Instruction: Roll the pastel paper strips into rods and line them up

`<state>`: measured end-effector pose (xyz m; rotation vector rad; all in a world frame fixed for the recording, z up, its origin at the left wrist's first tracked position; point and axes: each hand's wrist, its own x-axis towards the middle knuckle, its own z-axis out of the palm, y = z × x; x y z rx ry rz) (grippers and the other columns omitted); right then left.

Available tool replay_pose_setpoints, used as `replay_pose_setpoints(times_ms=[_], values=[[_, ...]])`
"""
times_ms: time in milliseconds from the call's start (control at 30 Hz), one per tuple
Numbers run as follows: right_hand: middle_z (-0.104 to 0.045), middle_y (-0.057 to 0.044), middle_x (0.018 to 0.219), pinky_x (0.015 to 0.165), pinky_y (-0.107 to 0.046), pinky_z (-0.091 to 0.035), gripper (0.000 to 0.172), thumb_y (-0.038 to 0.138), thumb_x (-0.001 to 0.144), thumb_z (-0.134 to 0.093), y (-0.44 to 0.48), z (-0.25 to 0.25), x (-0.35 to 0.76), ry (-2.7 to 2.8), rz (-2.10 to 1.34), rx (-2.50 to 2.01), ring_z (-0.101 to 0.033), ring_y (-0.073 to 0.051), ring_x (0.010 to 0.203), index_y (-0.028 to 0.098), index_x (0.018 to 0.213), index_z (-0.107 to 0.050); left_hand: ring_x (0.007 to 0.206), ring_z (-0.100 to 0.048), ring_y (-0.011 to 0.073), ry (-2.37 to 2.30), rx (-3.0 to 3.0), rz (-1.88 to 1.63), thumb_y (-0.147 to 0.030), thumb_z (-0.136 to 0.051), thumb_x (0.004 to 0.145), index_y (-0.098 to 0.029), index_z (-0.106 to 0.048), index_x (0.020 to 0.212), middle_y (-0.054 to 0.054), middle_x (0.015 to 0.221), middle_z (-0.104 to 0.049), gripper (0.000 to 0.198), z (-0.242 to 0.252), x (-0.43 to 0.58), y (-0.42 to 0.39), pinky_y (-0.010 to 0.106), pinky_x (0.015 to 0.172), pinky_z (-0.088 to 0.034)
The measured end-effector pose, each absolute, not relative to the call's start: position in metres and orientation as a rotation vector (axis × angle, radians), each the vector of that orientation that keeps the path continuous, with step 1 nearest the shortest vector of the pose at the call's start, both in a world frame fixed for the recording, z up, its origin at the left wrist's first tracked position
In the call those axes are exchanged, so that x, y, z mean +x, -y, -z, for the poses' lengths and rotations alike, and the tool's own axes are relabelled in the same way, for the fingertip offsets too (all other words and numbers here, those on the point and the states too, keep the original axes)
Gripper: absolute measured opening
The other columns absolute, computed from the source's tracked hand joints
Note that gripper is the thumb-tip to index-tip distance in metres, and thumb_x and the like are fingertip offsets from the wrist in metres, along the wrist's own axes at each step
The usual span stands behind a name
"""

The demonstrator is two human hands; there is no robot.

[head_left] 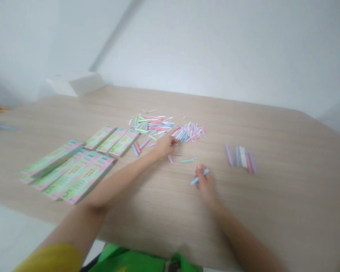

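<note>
Lying beyond the hands [164, 146] [206, 186], piled pastel sticks [158, 127]

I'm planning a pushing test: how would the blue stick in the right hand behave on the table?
The blue stick is probably stiff: it looks straight in the right hand. Its slim, rod-like form suggests little weight and possible rolling, though blur hides whether it's round.

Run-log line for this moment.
left hand: at near edge of stick pile; right hand: holds blue stick; printed boxes: left of pile; stick row: right of pile
</note>
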<state>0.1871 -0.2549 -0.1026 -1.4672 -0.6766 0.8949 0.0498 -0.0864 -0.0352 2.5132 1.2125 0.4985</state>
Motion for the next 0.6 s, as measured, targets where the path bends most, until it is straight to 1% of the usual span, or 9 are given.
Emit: replay_pose_setpoints(times_ms=[67, 133, 267, 367, 500, 600], values=[[-0.030, 0.008, 0.052, 0.042, -0.022, -0.024, 0.047, 0.065, 0.074, -0.055, 0.255, 0.103, 0.190, 0.787, -0.843, -1.494, -0.028, -0.008, 0.046, 0.022, 0.063, -0.039, 0.092, -0.063, 0.0177, -1.211, 2.533, -0.565, -0.019, -0.047, 0.082, -0.016, -0.068, 0.102, 0.006, 0.102, -0.070, 0.029, 0.037, 0.045, 0.053, 0.026, 0.081, -0.046], [-0.030, 0.007, 0.052, 0.046, -0.023, -0.028, 0.047, 0.063, 0.076, -0.054, 0.254, 0.102, 0.193, 0.931, -0.755, -1.526, -0.030, -0.009, 0.049, 0.022, 0.060, -0.038, 0.096, -0.062, 0.0181, -1.198, 2.594, -0.551, -0.019, -0.047, 0.082, -0.017, -0.068, 0.103, 0.006, 0.104, -0.070, 0.030, 0.040, 0.045, 0.036, 0.026, 0.085, -0.045], [-0.031, 0.006, 0.052, 0.052, -0.025, -0.031, 0.046, 0.059, 0.080, -0.051, 0.252, 0.099, 0.197, 1.078, -0.638, -1.577, -0.032, -0.010, 0.051, 0.022, 0.057, -0.036, 0.101, -0.062, 0.0235, -1.209, 2.780, -0.362, -0.030, -0.047, 0.087, -0.020, -0.069, 0.105, 0.009, 0.110, -0.067, 0.030, 0.046, 0.061, 0.039, 0.031, 0.084, -0.045], [-0.033, 0.006, 0.051, 0.053, -0.026, -0.032, 0.043, 0.057, 0.080, -0.051, 0.251, 0.099, 0.198, 1.073, -0.633, -1.595, -0.034, -0.010, 0.051, 0.022, 0.058, -0.038, 0.100, -0.062, 0.0276, -1.284, 2.879, -0.193, -0.034, -0.044, 0.090, -0.018, -0.068, 0.106, 0.014, 0.114, -0.063, 0.033, 0.051, 0.073, 0.047, 0.036, 0.083, -0.045], [-0.033, 0.006, 0.051, 0.052, -0.025, -0.032, 0.040, 0.053, 0.081, -0.051, 0.250, 0.102, 0.198, 1.086, -0.613, -1.590, -0.035, -0.011, 0.051, 0.022, 0.059, -0.040, 0.099, -0.062, 0.0300, -1.240, 2.926, -0.053, -0.031, -0.045, 0.091, -0.016, -0.066, 0.109, 0.017, 0.108, -0.064, 0.032, 0.056, 0.079, 0.052, 0.038, 0.081, -0.046], [-0.034, 0.006, 0.050, 0.052, -0.026, -0.032, 0.039, 0.052, 0.082, -0.051, 0.250, 0.103, 0.199, 1.119, -0.599, -1.591, -0.036, -0.011, 0.051, 0.023, 0.058, -0.041, 0.098, -0.063, 0.0284, -1.209, 2.934, -0.017, -0.023, -0.037, 0.093, -0.016, -0.063, 0.113, 0.017, 0.106, -0.063, 0.033, 0.059, 0.080, 0.059, 0.038, 0.078, -0.047]])
